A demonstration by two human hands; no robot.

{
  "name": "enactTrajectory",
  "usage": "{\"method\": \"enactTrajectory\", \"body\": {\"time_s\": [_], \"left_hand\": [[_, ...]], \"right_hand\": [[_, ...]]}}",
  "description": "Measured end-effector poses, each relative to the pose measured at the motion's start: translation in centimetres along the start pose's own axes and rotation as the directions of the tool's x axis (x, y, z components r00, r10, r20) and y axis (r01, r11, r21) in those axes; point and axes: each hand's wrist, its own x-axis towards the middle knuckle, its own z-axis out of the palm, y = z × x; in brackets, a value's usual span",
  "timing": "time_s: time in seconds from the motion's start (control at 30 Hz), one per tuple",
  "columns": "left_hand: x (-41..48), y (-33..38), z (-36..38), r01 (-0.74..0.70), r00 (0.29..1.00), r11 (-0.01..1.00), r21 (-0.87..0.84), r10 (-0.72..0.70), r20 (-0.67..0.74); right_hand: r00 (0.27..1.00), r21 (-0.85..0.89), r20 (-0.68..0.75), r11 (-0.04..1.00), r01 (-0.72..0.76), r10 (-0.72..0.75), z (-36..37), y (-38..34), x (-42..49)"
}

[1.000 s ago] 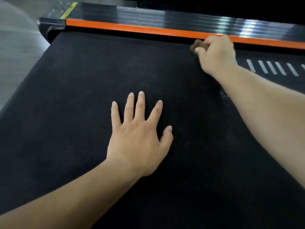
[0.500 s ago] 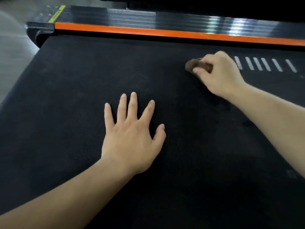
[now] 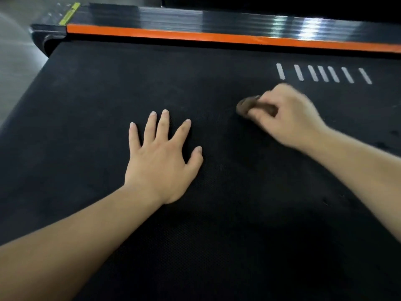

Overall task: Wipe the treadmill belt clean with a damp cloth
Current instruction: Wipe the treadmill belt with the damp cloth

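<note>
- The treadmill belt [image 3: 86, 105], black with a fine woven texture, fills nearly the whole frame, from the upper left corner down to the bottom edge.
- The left hand [image 3: 160, 168] lies palm down on the belt at the centre of the frame. Its fingers are straight and spread and its thumb points to the right. It grasps nothing.
- The right hand [image 3: 288, 118] is right of centre in the upper half, its forearm entering from the right edge. Its outline is blurred.
- The right hand's fingers are curled round a small brown cloth [image 3: 244, 105], with the thumb pressing it from the near side.
- The cloth is bunched into a wad that sticks out to the left of the knuckles. It sits on the belt, up and to the right of the left hand's fingertips and apart from them.
- A row of seven short white stripes [image 3: 323, 73] is printed on the belt in the upper right, just above the right hand.
- A few darker spots [image 3: 380, 145] mark the belt near the right edge.
- An orange strip [image 3: 195, 36] runs along the far side of the belt across the top of the frame.
- Beyond the strip lies a glossy black side rail [image 3: 195, 18] with bright reflections toward the right.
- A yellow label [image 3: 69, 14] sits at the rail's left end, above a rounded black end cap [image 3: 46, 35].
- Grey floor [image 3: 15, 51] shows in the upper left corner.
</note>
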Motion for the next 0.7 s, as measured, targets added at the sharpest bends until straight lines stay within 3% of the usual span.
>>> {"method": "enactTrajectory", "body": {"time_s": [0.07,0.13,0.2,0.3,0.37,0.43,0.53,0.57,0.7], "left_hand": [[0.0,0.0,0.1,0.000,1.000,1.000,-0.002,0.000,-0.011],[0.1,-0.1,0.1,0.004,1.000,1.000,0.005,-0.004,-0.011],[0.2,-0.1,0.1,0.004,1.000,1.000,0.009,-0.004,-0.001],[0.1,0.0,0.1,0.004,1.000,1.000,0.010,-0.004,-0.006],[0.0,0.1,0.0,0.008,1.000,1.000,0.005,-0.008,-0.014],[0.0,0.2,0.0,0.008,1.000,1.000,-0.007,-0.008,-0.015],[-0.1,0.3,-0.1,0.008,1.000,1.000,-0.016,-0.008,-0.018],[-0.2,0.3,-0.1,0.008,1.000,1.000,-0.022,-0.008,-0.022],[-0.9,1.2,-0.7,-0.057,0.990,0.998,0.026,0.060,-0.126]], "right_hand": [[0.971,-0.026,-0.100,0.975,-0.219,0.216,-0.4,2.4,1.6],[0.937,-0.014,-0.140,0.945,-0.325,0.320,-0.2,1.7,1.1],[0.966,0.043,-0.099,0.971,-0.235,0.238,0.5,-1.7,-2.0],[0.997,0.228,0.050,0.973,0.038,-0.050,-0.1,-6.7,-8.8],[0.986,0.183,0.085,0.975,0.125,-0.142,-1.0,-5.4,-9.6],[1.000,0.085,-0.001,0.996,-0.001,0.001,-1.4,-2.0,-8.0],[0.956,0.065,-0.101,0.961,-0.269,0.275,-1.3,0.1,-7.4],[0.959,0.063,-0.098,0.963,-0.262,0.268,-1.2,-1.1,-8.4],[0.999,0.240,0.026,0.970,0.030,-0.037,-1.9,-6.4,-15.2]]}}
